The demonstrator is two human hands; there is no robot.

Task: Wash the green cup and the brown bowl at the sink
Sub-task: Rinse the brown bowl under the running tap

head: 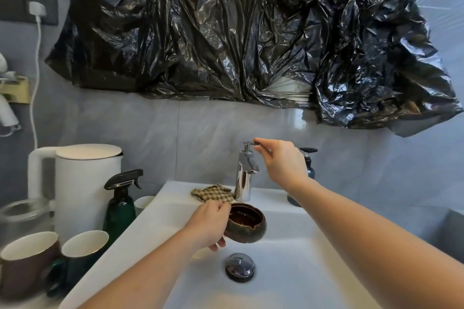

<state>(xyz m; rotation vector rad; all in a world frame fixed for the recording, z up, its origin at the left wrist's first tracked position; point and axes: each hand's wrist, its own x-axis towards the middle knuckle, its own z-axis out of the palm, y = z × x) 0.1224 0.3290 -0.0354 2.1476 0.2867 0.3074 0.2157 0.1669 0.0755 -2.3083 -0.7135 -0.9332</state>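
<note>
Left hand (209, 224): gripping the brown bowl (245, 223) by its rim over the sink (301, 271) basin — near the back edge.
Right hand (281, 162): fingertips seemingly pinching the faucet (245, 173) lever.
Green cup (81, 256): standing off the sink's left edge.

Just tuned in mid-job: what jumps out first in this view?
A big crumpled black plastic sheet covers the wall above the sink. Below it, the left hand holds the brown bowl over the basin, while the right hand pinches the tap lever. A white kettle stands at far left.
</note>
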